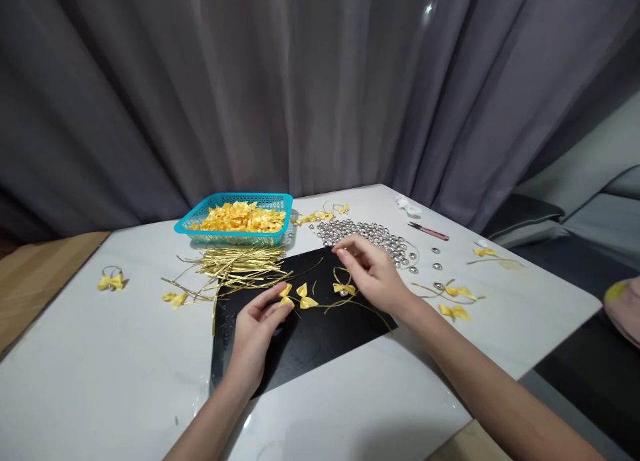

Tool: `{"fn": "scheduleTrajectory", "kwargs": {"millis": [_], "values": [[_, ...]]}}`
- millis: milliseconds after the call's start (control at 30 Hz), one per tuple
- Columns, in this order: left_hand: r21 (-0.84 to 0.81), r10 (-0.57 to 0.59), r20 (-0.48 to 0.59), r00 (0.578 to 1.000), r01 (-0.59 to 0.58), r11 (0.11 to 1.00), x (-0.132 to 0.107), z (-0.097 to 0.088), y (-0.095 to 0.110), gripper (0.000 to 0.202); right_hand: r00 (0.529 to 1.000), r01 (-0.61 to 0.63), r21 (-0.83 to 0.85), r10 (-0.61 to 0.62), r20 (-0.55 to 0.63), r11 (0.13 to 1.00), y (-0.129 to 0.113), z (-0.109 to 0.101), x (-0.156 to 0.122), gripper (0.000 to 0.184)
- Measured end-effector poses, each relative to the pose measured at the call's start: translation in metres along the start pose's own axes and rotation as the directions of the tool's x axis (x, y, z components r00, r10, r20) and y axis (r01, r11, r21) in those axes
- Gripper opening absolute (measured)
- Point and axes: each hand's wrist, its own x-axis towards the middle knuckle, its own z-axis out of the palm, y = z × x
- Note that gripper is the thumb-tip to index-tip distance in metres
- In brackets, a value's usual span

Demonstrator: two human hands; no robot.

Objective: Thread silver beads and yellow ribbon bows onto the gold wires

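Over a black mat (305, 354), my left hand (257, 327) pinches a small yellow ribbon bow (285, 295) between thumb and fingers. Just right of it lies another yellow bow (307, 297). My right hand (373, 271) is raised over the mat's far right part, thumb and fingertips together; whatever they hold, if anything, is too small to make out. Below those fingertips rests a bow with a silver bead and a looped gold tie (344, 287). A thin gold tie (310, 269) runs between the two hands.
A blue basket (235, 236) full of yellow bows stands at the back, with a pile of gold ties (240, 264) before it. Silver beads (365, 233) spread behind my right hand, near pink-handled snips (429, 231). Loose bows (455, 312) lie to the right; a finished-looking bow (111, 281) lies left.
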Motion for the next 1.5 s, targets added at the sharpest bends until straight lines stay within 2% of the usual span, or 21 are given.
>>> {"fn": "scheduleTrajectory", "kwargs": {"millis": [100,200,333,400,467,600,800,900,967,1067,1167,1333,1400,1500], "values": [[0.07,0.05,-0.006,0.999,-0.049,0.996,0.003,-0.003,0.003,0.054,0.983,-0.035,0.064,0.045,-0.178,0.997,0.002,-0.015,0.008,0.014],[0.098,0.077,-0.014,0.997,-0.075,0.992,0.006,-0.006,0.004,0.053,0.932,-0.105,0.224,0.174,-0.317,0.969,0.01,-0.032,0.017,0.018],[0.125,0.101,-0.022,0.995,-0.098,0.987,0.006,-0.006,0.003,0.053,0.842,-0.247,0.526,0.449,-0.299,0.814,0.023,-0.047,0.023,0.021],[0.133,0.108,-0.019,0.994,-0.105,0.986,0.005,-0.005,0.004,0.052,0.804,-0.25,0.589,0.504,-0.316,0.769,0.028,-0.05,0.023,0.022],[0.126,0.106,-0.008,0.994,-0.104,0.987,0.003,-0.004,0.004,0.05,0.796,-0.214,0.587,0.487,-0.359,0.781,0.029,-0.053,0.023,0.023],[0.099,0.12,0.028,0.992,-0.123,0.987,0.0,-0.001,0.008,0.045,0.809,-0.134,0.544,0.409,-0.423,0.828,0.029,-0.057,0.023,0.024],[0.083,0.079,0.059,0.995,-0.084,0.993,-0.004,0.004,0.01,0.047,0.778,-0.13,0.493,0.397,-0.487,0.86,0.034,-0.058,0.025,0.018],[0.11,0.083,0.057,0.995,-0.089,0.99,-0.004,0.003,0.009,0.049,0.803,-0.242,0.383,0.406,-0.436,0.891,0.041,-0.055,0.026,0.013],[0.176,0.084,0.078,0.993,-0.096,0.98,-0.003,0.0,0.007,0.052,0.84,-0.406,0.134,0.427,-0.334,0.904,0.048,-0.052,0.025,0.012],[0.344,0.123,0.141,0.982,-0.166,0.924,-0.001,-0.003,0.003,0.047,0.837,-0.546,-0.264,0.508,-0.202,0.795,0.059,-0.047,0.023,0.022],[0.494,0.205,0.176,0.963,-0.267,0.827,0.0,-0.006,-0.003,0.04,0.828,-0.553,-0.4,0.535,-0.168,0.73,0.069,-0.043,0.021,0.044],[0.657,0.263,0.204,0.943,-0.331,0.678,-0.006,-0.007,-0.003,0.033,0.833,-0.497,-0.563,0.546,-0.095,0.661,0.076,-0.032,0.024,0.028],[0.767,0.27,0.169,0.948,-0.298,0.569,-0.009,-0.006,0.001,0.028,0.84,-0.457,-0.588,0.541,-0.039,0.667,0.076,-0.026,0.027,0.029],[0.885,0.243,0.072,0.967,-0.174,0.432,-0.011,-0.007,0.007,0.026,0.858,-0.385,-0.601,0.512,0.046,0.7,0.077,-0.016,0.031,0.031]]}}
